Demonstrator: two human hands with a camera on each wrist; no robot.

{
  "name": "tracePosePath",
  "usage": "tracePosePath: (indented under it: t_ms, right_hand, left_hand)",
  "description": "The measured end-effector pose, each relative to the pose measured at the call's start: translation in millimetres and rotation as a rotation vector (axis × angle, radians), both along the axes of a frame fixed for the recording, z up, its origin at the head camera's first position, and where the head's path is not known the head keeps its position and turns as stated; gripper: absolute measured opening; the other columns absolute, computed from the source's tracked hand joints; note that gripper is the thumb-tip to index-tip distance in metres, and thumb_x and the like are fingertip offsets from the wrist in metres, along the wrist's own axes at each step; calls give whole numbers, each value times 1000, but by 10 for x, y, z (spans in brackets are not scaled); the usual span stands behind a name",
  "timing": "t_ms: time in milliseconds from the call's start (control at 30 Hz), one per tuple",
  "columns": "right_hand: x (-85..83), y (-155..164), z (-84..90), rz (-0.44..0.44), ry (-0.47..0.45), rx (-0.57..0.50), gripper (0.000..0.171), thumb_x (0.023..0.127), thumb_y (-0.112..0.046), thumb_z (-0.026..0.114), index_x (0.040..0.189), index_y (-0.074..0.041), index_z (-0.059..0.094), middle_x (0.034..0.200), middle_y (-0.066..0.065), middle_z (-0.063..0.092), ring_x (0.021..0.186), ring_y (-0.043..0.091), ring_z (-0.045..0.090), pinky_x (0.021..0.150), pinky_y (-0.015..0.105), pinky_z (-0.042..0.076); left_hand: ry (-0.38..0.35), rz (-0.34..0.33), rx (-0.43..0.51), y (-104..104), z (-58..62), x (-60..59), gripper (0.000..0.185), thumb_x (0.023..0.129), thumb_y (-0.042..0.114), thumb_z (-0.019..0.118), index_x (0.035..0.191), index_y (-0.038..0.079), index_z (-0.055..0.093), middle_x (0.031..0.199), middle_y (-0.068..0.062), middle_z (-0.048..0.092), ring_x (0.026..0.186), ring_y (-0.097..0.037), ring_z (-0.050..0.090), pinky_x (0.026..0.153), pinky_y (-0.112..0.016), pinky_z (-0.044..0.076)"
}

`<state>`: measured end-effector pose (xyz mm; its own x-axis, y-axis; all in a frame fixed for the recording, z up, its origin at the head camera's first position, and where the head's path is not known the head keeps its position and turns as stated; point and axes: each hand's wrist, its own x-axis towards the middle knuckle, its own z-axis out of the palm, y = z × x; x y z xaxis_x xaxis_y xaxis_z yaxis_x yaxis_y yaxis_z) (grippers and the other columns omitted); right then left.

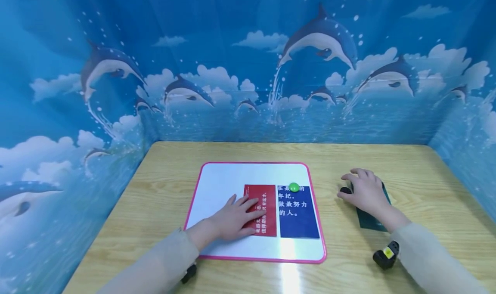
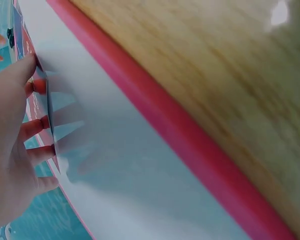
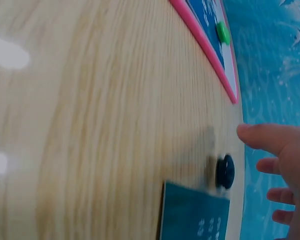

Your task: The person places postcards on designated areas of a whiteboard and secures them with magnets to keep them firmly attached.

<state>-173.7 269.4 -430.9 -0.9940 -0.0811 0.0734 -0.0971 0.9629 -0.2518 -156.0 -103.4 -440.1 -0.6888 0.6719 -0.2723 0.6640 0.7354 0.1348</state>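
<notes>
A white board [image 1: 221, 186] with a pink rim lies on the wooden table [image 1: 418, 177]. On it are a red card [image 1: 260, 192] and a blue card [image 1: 298, 218], both printed with white text, side by side. A green magnet [image 1: 294, 187] sits on the blue card's top edge. My left hand [image 1: 232, 218] lies flat on the red card, fingers straight; the left wrist view shows this hand [image 2: 7, 150] on the board [image 2: 140, 165]. My right hand [image 1: 366, 193] rests with relaxed fingers over a dark teal card [image 1: 370, 221], thumb beside a black magnet [image 1: 346, 190]. The right wrist view shows the black magnet [image 3: 225, 171] at that card's [image 3: 192, 215] corner, below the thumb.
Blue dolphin-print screens [image 1: 248, 70] wall in the table at the back and on both sides. Bare wood lies left of the board, behind it, and between the board and my right hand. Small black devices [image 1: 386, 255] sit at both wrists.
</notes>
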Motion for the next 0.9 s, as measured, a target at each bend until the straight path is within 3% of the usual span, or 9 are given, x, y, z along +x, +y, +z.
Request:
tracePosePath:
  t_ms: [367, 600, 900]
  right_hand:
    - [-16, 157, -46, -3, -44, 24, 53, 74, -31, 76, 114, 1, 62, 132, 36, 37, 120, 57, 26, 95, 72, 17]
    - [-21, 149, -76, -5, -53, 53, 49, 75, -30, 76, 112, -1, 64, 132, 35, 38, 120, 56, 27, 95, 73, 16]
    - [-33, 135, -95, -11, -63, 80, 42, 76, -30, 75, 106, -3, 66, 132, 34, 40, 120, 56, 27, 95, 73, 16]
  left_hand:
    - [-14, 4, 17, 6, 36, 8, 63, 88, 51, 55, 145, 39, 31, 154, -1, 27, 143, -29, 21, 115, -55, 18]
    - [63, 23, 50, -45, 11, 23, 70, 87, 54, 55, 147, 29, 29, 155, -1, 25, 143, -29, 19, 114, -56, 18]
    - [124, 52, -9, -104, -33, 67, 69, 89, 55, 50, 147, 23, 30, 154, -6, 27, 143, -33, 21, 114, -57, 18]
